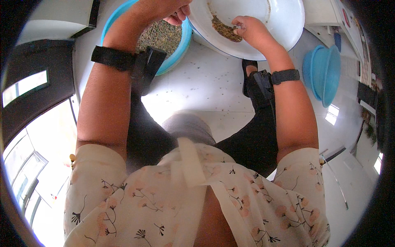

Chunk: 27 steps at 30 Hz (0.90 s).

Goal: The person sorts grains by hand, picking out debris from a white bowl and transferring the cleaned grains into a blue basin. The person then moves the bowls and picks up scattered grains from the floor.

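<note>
A wide white enamel basin (287, 21) with a blue rim lies at the top centre, with a small heap of brown grains or seeds (226, 30) along its near left side. My right hand (250, 31) reaches into the basin, fingertips at the right edge of that heap; whether grains are between them cannot be told. At the upper left my left hand (177, 14) has curled fingers beside the basin's left rim, above a round blue plastic tub (182, 46). Many mottled grains (162, 35) fill part of that tub. What the left fingers hold is hidden.
Small dark specks lie scattered over the pale floor (197, 83) between my legs. Blue plastic basins (322, 74) stand at the right. A thin stick (336, 179) lies on the floor at the lower right. White cabinets are at the upper left and upper right.
</note>
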Each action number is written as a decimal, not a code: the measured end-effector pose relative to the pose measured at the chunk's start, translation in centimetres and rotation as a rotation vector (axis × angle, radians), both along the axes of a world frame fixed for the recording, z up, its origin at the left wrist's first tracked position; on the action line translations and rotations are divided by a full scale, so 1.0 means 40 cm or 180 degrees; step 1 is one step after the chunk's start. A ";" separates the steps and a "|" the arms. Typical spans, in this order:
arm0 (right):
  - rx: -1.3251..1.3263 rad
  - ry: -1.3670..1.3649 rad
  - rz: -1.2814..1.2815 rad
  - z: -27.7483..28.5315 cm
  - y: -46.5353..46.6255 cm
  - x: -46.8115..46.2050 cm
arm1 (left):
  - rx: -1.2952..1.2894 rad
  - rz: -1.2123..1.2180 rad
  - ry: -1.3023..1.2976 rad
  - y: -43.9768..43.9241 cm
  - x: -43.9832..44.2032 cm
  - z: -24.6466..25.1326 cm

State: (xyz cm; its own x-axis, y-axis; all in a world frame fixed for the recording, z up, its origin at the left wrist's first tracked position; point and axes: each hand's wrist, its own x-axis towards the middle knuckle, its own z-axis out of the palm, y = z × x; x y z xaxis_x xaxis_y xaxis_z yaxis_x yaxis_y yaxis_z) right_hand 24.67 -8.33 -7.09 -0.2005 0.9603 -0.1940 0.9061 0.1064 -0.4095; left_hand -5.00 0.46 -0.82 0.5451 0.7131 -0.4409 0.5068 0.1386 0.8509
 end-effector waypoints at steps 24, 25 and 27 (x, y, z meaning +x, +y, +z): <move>0.0206 0.1115 -0.0542 0.123 0.020 -0.042 | -0.1092 0.0522 -0.1324 -0.041 0.093 0.008; 0.0307 0.1261 -0.0615 0.151 0.021 -0.060 | -0.1405 0.0685 -0.1423 -0.044 0.108 0.005; 0.0320 0.1544 -0.0507 0.200 0.000 -0.101 | -0.1806 0.0884 -0.1543 -0.050 0.129 0.001</move>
